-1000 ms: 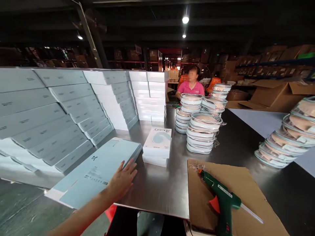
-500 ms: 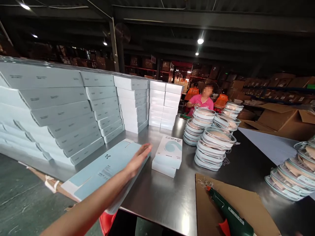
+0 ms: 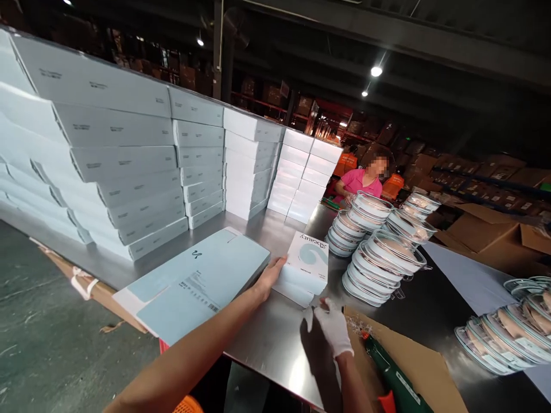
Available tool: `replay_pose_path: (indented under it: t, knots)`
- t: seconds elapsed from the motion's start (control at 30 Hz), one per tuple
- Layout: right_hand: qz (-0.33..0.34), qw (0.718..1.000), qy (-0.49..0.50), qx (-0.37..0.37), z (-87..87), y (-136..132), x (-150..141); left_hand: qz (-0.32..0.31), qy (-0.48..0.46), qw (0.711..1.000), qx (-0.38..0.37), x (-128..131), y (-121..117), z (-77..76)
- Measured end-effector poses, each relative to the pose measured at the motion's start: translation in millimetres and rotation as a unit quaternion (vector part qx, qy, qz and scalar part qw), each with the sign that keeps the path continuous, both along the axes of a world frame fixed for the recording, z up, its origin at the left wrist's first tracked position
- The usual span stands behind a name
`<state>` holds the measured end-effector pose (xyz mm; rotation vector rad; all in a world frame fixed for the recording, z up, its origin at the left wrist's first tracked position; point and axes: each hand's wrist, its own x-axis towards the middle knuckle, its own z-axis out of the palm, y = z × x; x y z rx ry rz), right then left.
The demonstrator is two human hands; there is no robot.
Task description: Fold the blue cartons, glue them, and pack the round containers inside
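Note:
Two small white boxes are stacked on the metal table, the top one printed with a pale blue swirl. My bare left hand is at their left side, fingers stretched out, its fingertips at or very near the edge; contact is unclear. In a white glove, my right hand hovers by the front right corner of the stack, fingers apart and holding nothing. Left of the stack lies a long, flat light-blue carton with a barcode. Beneath my right wrist is a cardboard sheet bearing a green glue gun with an orange tip.
Tall stacks of white boxes line the left and back of the table. Piles of clear-lidded round containers stand at right, with another pile farther right. Behind them are an open carton and a person in pink.
My left hand has moved right, from above the light-blue carton to the small boxes. My gloved right hand has come into view from below. The camera view has tilted.

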<state>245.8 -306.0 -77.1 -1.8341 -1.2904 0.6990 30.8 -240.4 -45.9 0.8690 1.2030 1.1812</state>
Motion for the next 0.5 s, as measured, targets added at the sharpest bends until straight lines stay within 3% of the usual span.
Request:
replay_pose_path:
  t: [0.1,0.3,0.5]
  knots:
    - [0.049,0.992,-0.088,-0.072,-4.7,1.1,-4.3,-0.008,-0.010,1.000,-0.002,0.9,-1.3,1.1]
    - [0.104,0.981,-0.136,-0.092,-4.4,5.6,-18.0,-0.003,-0.011,0.999,-0.031,-3.7,-4.7,11.9]
    - [0.178,0.979,-0.060,-0.084,-23.3,-72.0,-38.0,0.002,-0.003,1.000,-0.030,-1.8,-1.9,7.2]
